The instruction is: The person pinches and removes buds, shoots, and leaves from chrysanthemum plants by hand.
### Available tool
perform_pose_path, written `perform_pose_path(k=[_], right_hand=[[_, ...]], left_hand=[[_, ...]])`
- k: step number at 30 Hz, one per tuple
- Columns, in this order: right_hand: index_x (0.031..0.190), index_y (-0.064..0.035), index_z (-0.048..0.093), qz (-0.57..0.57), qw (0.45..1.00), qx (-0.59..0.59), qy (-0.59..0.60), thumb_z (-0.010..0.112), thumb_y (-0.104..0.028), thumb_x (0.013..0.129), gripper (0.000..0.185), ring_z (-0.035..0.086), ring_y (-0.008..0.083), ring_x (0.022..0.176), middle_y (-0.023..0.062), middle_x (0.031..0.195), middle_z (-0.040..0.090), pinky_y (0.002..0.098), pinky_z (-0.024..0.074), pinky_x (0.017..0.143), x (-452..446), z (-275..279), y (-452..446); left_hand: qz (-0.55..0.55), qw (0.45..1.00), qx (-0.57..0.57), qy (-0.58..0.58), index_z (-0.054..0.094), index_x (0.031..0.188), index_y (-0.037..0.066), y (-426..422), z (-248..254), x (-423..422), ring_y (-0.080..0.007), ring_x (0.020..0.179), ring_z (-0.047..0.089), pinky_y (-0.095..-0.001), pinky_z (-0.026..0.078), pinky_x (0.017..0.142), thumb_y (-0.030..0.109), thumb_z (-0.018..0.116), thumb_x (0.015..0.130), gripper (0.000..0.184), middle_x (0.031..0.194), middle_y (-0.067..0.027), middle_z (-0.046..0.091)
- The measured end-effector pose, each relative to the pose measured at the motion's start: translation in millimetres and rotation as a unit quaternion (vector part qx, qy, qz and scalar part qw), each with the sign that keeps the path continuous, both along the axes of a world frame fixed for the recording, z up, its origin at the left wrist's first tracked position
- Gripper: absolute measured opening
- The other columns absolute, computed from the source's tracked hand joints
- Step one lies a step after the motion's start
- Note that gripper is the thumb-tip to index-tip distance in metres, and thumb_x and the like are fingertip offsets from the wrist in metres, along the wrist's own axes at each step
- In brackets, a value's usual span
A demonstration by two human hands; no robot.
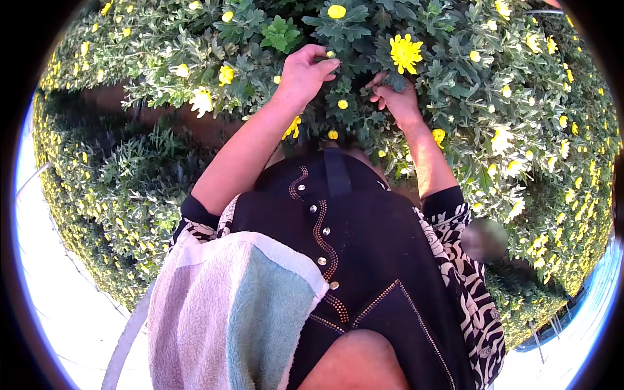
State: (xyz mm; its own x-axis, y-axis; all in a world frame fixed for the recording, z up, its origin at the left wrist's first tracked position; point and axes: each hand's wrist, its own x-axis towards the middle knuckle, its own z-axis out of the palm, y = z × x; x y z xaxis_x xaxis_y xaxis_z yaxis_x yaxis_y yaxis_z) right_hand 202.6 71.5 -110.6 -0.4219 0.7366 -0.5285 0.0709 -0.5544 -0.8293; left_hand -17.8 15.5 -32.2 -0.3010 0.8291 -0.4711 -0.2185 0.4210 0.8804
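At the top centre, my left hand (pixel 305 73) is among the leaves, its thumb and fingers bent around a small yellow-green bud (pixel 331 55). My right hand (pixel 396 101) reaches into the foliage to the right, below a large open yellow flower (pixel 405 54). Its fingers are curled close together beneath a leaf, and what they hold is hidden. Between the hands and a little lower sits a small yellow bloom (pixel 342 104). A round yellow flower (pixel 337 12) stands above them on dark green leaves.
Dense rows of flowering plants (pixel 123 188) spread on both sides. A dark soil gap (pixel 195 127) lies to the left. A towel (pixel 214 305) hangs over the dark vest (pixel 383 240). A curved pale pipe (pixel 133 331) shows at the lower left.
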Motion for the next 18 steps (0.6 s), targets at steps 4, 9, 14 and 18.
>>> perform_pose_path(k=[4, 9, 14, 18], right_hand=[[0.118, -0.0139, 0.064, 0.210, 0.977, 0.039, -0.004, 0.069, -0.002, 0.078, 0.042, 0.057, 0.0081, 0.082, -0.0028, 0.089, 0.062, 0.0244, 0.0471, 0.072, -5.2, 44.1, -4.0], [0.103, -0.0095, 0.071, 0.303, 0.927, 0.202, -0.090, 0.078, -0.013, 0.076, 0.029, 0.059, 0.0117, 0.094, -0.0023, 0.094, 0.066, 0.0273, 0.0436, 0.093, -28.0, 42.4, -9.3], [0.105, -0.0074, 0.071, 0.227, 0.962, 0.139, -0.060, 0.080, -0.018, 0.076, 0.032, 0.060, 0.0127, 0.102, 0.0016, 0.102, 0.070, 0.0282, 0.0435, 0.095, -33.5, 1.1, -12.9], [0.124, -0.0009, 0.059, 0.289, 0.926, 0.240, -0.034, 0.079, -0.019, 0.077, 0.054, 0.064, 0.0146, 0.087, 0.0068, 0.095, 0.069, 0.0290, 0.0498, 0.080, -37.9, -0.8, -4.6]], left_hand=[[-0.070, 0.980, 0.000, 0.184, 0.059, 0.100, 0.000, -33.4, 9.8, -5.0, -0.0136, 0.080, 0.065, -0.0281, 0.055, 0.073, 0.001, 0.062, 0.086, 0.014, 0.085, -0.0066, 0.065], [-0.251, 0.933, -0.037, 0.256, 0.058, 0.102, -0.003, -69.6, 17.5, -0.8, -0.0151, 0.077, 0.064, -0.0295, 0.052, 0.070, 0.002, 0.066, 0.079, 0.025, 0.094, -0.0103, 0.061], [-0.235, 0.911, -0.004, 0.338, 0.063, 0.106, -0.001, -66.6, 19.8, 16.4, -0.0242, 0.075, 0.062, -0.0334, 0.051, 0.069, 0.012, 0.071, 0.077, 0.032, 0.097, -0.0157, 0.061], [-0.202, 0.920, 0.016, 0.335, 0.063, 0.105, 0.000, -67.7, 8.2, 15.8, -0.0254, 0.074, 0.062, -0.0349, 0.050, 0.068, 0.012, 0.069, 0.079, 0.029, 0.092, -0.0164, 0.062]])
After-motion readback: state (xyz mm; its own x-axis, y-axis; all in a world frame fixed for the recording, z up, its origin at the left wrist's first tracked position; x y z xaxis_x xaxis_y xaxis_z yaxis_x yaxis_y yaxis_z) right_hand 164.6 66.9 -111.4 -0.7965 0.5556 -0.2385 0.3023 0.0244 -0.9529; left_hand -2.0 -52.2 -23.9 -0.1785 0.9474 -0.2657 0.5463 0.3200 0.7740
